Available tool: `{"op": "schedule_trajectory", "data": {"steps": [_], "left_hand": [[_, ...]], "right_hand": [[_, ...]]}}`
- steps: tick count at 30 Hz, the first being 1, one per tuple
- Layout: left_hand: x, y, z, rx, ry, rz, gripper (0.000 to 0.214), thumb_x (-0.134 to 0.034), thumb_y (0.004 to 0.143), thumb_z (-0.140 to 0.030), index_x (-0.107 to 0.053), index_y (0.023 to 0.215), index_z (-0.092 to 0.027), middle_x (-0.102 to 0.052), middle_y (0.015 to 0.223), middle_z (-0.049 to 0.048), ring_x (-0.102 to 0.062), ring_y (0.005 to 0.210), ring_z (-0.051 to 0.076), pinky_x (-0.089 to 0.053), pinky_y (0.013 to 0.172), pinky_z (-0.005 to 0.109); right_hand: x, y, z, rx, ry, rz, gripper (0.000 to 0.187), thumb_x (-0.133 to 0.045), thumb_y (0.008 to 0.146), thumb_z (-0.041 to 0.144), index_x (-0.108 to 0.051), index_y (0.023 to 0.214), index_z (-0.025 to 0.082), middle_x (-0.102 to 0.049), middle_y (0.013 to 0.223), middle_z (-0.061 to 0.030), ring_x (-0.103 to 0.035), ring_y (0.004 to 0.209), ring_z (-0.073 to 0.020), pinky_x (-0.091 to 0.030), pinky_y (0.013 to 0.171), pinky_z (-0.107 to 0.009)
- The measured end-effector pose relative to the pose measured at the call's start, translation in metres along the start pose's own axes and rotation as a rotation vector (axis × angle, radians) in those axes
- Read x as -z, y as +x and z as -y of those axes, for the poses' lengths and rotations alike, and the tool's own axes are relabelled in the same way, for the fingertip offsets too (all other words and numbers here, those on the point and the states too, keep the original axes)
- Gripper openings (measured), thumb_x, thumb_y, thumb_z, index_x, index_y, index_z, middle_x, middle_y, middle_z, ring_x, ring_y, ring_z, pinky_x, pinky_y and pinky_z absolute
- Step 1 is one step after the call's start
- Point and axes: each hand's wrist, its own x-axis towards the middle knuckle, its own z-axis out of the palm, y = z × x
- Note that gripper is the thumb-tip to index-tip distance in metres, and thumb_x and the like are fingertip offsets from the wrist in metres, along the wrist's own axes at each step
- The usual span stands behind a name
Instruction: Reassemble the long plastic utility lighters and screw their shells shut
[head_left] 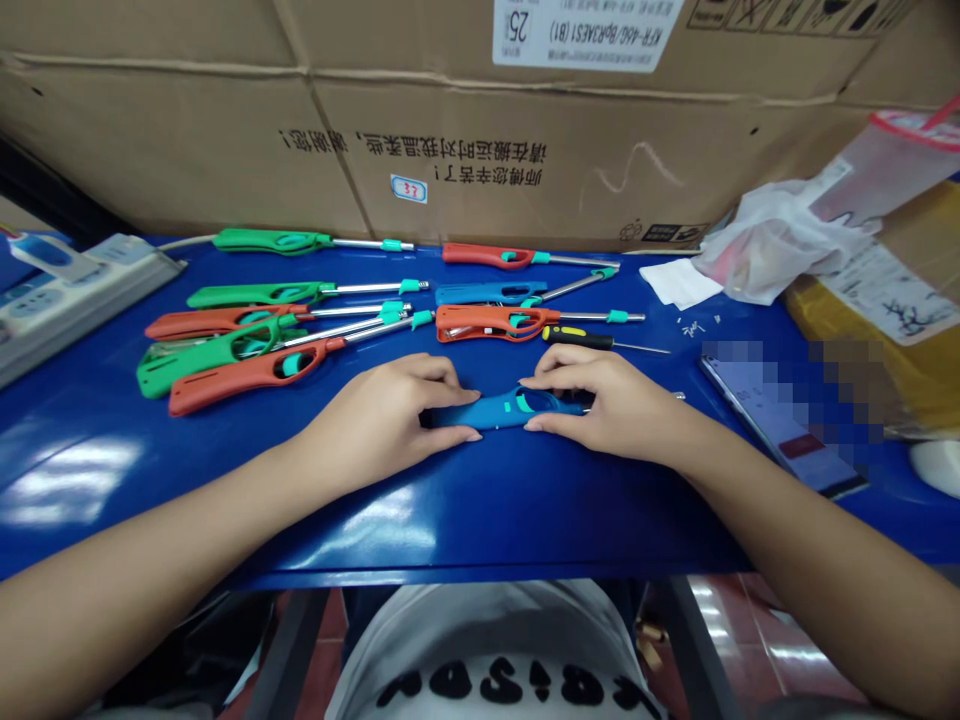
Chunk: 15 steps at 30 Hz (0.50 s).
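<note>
A blue long-neck gas lighter (495, 408) lies lengthwise across the blue table near its front edge, with a turquoise trigger in its loop. My left hand (394, 405) pinches the handle end between thumb and fingers. Around the trigger loop, my right hand (600, 400) grips the same lighter, and its palm covers most of the metal neck. Just behind my hands lie an orange lighter (495, 322) and a black and yellow screwdriver (577, 337). To the left is a group of green and orange lighters, among them an orange one (247, 378) nearest my left hand.
A large cardboard box (420, 120) walls off the back. On the left sits a white power strip (82, 290). A phone (772, 420), a white tissue (679, 285), a plastic bag (780, 235) and a drink cup (900, 160) are on the right.
</note>
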Motion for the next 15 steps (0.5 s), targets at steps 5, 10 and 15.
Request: {"op": "schedule_trajectory", "data": {"steps": [5,10,15], "left_hand": [[-0.0033,-0.0006,-0.0060,-0.055,0.133,-0.024,0.028,-0.074,0.090,-0.032,-0.077,0.115,-0.021,-0.072,0.100,0.0047,-0.070,0.094,0.022,-0.058,0.079,0.032],[-0.0058,-0.0007,-0.0072,-0.221,0.394,-0.039,0.030,-0.060,0.097,-0.027,-0.070,0.121,-0.013,-0.072,0.104,0.0100,-0.069,0.093,0.026,-0.058,0.078,0.036],[-0.0053,0.0008,0.0003,-0.262,0.325,-0.066,0.033,-0.047,0.106,-0.033,-0.068,0.123,-0.014,-0.072,0.106,0.0097,-0.070,0.093,0.024,-0.059,0.081,0.037]], "right_hand": [[0.0000,-0.0027,0.0040,-0.015,-0.042,0.012,0.035,-0.078,0.087,0.034,-0.076,0.117,0.017,-0.066,0.105,-0.0057,-0.065,0.090,-0.0179,-0.054,0.079,-0.031],[-0.0008,-0.0069,0.0021,0.103,-0.219,0.075,0.036,-0.065,0.095,0.032,-0.071,0.126,0.016,-0.065,0.114,-0.0087,-0.066,0.094,-0.0198,-0.054,0.084,-0.034],[-0.0004,-0.0062,0.0025,0.194,-0.297,0.052,0.032,-0.056,0.102,0.033,-0.072,0.123,0.016,-0.068,0.113,-0.0086,-0.067,0.098,-0.0212,-0.055,0.085,-0.034]]}}
